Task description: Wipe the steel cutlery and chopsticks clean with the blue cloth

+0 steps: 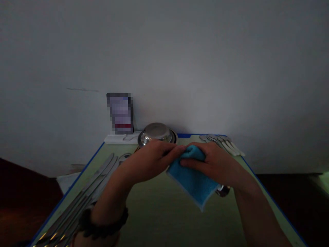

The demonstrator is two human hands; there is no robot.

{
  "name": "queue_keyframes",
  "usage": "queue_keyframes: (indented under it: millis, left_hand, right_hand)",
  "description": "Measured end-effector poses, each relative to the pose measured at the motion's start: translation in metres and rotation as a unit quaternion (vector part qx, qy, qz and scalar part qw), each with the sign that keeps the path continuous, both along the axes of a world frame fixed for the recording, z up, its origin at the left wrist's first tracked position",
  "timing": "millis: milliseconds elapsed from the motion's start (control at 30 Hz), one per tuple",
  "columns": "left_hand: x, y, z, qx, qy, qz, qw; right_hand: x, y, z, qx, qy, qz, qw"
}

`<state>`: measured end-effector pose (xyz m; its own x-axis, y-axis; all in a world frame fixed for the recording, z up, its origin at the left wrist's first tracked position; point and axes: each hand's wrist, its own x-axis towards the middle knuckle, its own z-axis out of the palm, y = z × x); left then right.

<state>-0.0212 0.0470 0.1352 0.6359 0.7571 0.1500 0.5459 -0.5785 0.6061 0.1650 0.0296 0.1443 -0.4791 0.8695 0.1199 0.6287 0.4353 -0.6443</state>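
My left hand [151,159] and my right hand [216,163] meet over the middle of a green table [159,212]. Both are closed on a blue cloth [192,180] that hangs down between them. My right hand's fingers wrap the cloth's upper part, and my left hand pinches it at the top. A shiny metal piece [223,190] pokes out under my right wrist; what it belongs to is hidden by the cloth. A dark beaded bracelet sits on my left wrist.
Several long knives [84,199] lie along the table's left edge. A steel bowl [156,134] stands at the far edge, with several spoons [222,141] at the far right corner. A blurred card [120,113] leans on the grey wall.
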Motion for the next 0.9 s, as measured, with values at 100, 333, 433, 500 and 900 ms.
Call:
queue_keyframes:
  millis: [100,333,433,500,900]
  left_hand:
    - [-0.002,0.005,-0.001,-0.013,-0.034,-0.005,0.999]
    - [-0.036,0.014,-0.002,0.011,-0.192,0.114,0.975]
    - [-0.042,0.012,0.0,0.03,-0.168,0.12,0.978]
    - [-0.041,0.009,0.003,0.044,-0.135,0.12,0.983]
    - [-0.015,-0.002,0.008,-0.011,0.065,-0.022,0.998]
  right_hand:
    - [0.002,0.001,-0.001,-0.024,0.002,-0.006,1.0]
    - [0.015,0.009,-0.002,-0.038,-0.038,0.02,0.998]
    - [0.026,0.013,-0.001,-0.024,-0.053,-0.001,0.998]
    - [0.036,0.015,-0.001,-0.027,-0.061,-0.026,0.997]
    - [0.026,0.012,0.0,0.109,-0.001,-0.191,0.976]
